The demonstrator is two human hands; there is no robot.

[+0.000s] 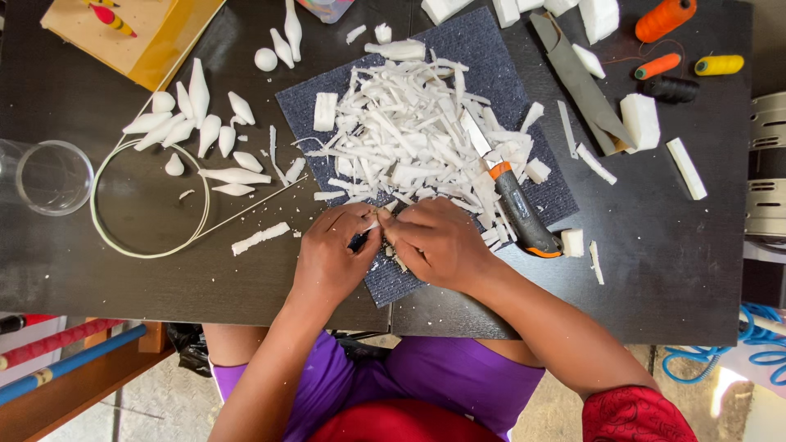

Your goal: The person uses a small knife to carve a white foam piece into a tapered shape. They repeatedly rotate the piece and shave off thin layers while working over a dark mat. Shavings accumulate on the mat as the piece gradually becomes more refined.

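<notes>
Both my hands meet at the near edge of a dark blue mat (524,61). My left hand (334,250) pinches a small white foam piece (378,219) and a thin dark tool shows between its fingers. My right hand (438,241) is closed on the same small piece from the right. A heap of white foam shavings (409,135) covers the mat just beyond my fingers. An orange-and-black utility knife (516,209) lies on the mat to the right of my right hand, untouched.
Carved white foam float shapes (205,131) lie at the left near a loop of white wire (147,200) and a clear glass (53,176). Foam blocks (640,119), a grey file (577,78) and thread spools (665,18) lie at the right. A yellow box (155,41) sits top left.
</notes>
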